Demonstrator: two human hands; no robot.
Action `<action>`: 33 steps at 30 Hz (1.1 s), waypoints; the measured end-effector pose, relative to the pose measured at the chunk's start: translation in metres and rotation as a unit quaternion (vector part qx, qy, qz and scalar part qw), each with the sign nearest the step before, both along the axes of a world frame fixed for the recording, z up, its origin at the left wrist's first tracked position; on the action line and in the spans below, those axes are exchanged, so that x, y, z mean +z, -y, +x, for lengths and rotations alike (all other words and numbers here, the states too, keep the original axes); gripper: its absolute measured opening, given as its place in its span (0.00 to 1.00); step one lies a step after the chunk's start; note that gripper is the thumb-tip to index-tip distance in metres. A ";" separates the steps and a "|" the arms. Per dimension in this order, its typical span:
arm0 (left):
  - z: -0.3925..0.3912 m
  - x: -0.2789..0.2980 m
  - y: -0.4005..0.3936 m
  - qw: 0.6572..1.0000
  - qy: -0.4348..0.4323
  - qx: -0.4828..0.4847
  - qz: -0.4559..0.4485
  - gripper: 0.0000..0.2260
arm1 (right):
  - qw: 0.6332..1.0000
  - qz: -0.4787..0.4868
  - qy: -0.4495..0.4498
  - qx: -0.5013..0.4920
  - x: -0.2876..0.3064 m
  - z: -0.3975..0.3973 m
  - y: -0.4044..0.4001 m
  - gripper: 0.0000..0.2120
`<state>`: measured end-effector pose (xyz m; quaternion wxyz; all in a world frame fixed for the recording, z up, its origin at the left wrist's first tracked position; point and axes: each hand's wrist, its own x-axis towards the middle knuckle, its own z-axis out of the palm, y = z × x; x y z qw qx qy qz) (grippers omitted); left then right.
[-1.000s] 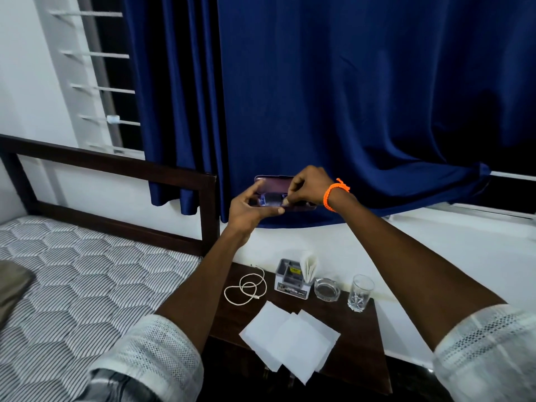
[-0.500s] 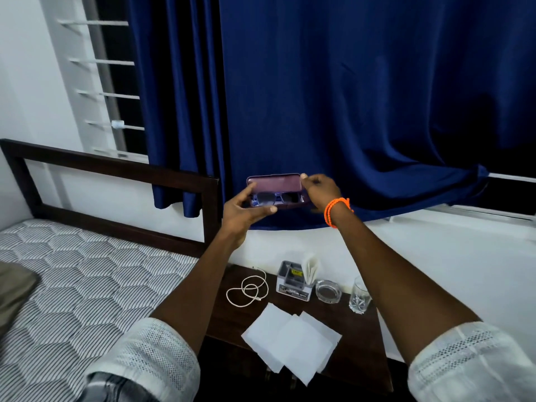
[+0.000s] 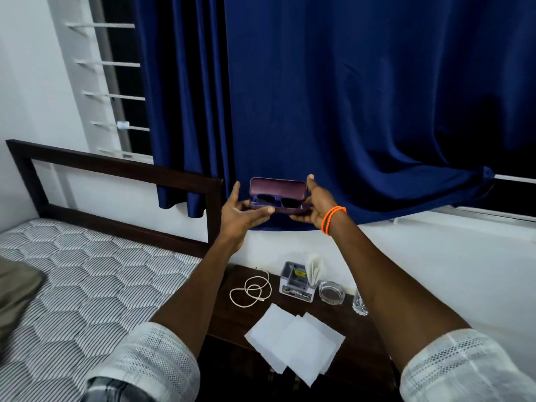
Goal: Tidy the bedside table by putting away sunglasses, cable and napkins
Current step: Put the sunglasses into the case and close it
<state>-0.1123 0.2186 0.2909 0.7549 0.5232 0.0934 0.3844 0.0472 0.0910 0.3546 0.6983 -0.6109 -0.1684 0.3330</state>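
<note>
Just below the middle of the frame, both hands hold up an open purple case [image 3: 278, 189] in front of the blue curtain [image 3: 348, 97]. The sunglasses [image 3: 277, 202] lie inside its lower half, dark lenses showing, with the lid standing upright behind them. The left hand [image 3: 242, 211] grips the case's left end, thumb laid along the front edge and the forefinger raised beside the lid. The right hand [image 3: 314, 204] grips the right end, thumb up against the lid's side and fingers curled under the base; an orange band [image 3: 330, 219] circles that wrist.

Lower in the frame, the dark wooden bench [image 3: 356, 355] carries the rest. The white cable [image 3: 251, 288] lies in loose loops near its left edge. Three white napkins [image 3: 295, 346] lie overlapping at the bench's front. Behind them stands a small grey organiser [image 3: 295, 281] with folded paper upright in it, then a glass ashtray [image 3: 331, 291] and a drinking glass [image 3: 359, 304] to its right. A bed [image 3: 87, 285] with a hexagon-patterned cover fills the lower left.
</note>
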 end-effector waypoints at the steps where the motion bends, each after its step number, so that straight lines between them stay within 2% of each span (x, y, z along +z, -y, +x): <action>1: 0.000 -0.001 -0.001 1.000 -0.003 -0.001 0.006 0.52 | 1.000 0.002 -0.003 0.001 0.000 0.000 0.000 0.25; 4: 0.000 -0.002 -0.002 0.999 -0.003 -0.002 0.039 0.43 | 1.000 0.012 -0.010 0.006 0.000 0.001 -0.002 0.22; 11: 0.003 -0.003 -0.005 0.998 -0.003 0.061 0.012 0.31 | 1.000 0.006 -0.002 0.017 0.003 -0.001 -0.009 0.18; 15: 0.001 -0.004 -0.006 0.997 -0.006 0.082 0.006 0.31 | 1.000 0.014 -0.001 0.013 -0.001 -0.004 -0.012 0.09; 18: 0.000 -0.003 -0.006 0.997 -0.001 0.083 -0.007 0.31 | 0.999 0.032 -0.029 0.000 -0.003 -0.008 -0.014 0.10; 23: -0.001 0.004 -0.008 0.995 0.008 0.047 -0.090 0.23 | 0.997 0.043 -0.049 -0.041 -0.006 -0.009 -0.013 0.13; 27: -0.002 0.001 -0.008 0.994 -0.030 0.051 -0.088 0.23 | 0.996 0.040 -0.050 -0.063 -0.009 -0.010 -0.011 0.13; 33: -0.004 -0.004 -0.009 0.994 -0.030 0.058 -0.087 0.25 | 0.996 0.027 -0.049 -0.074 -0.012 -0.016 -0.009 0.14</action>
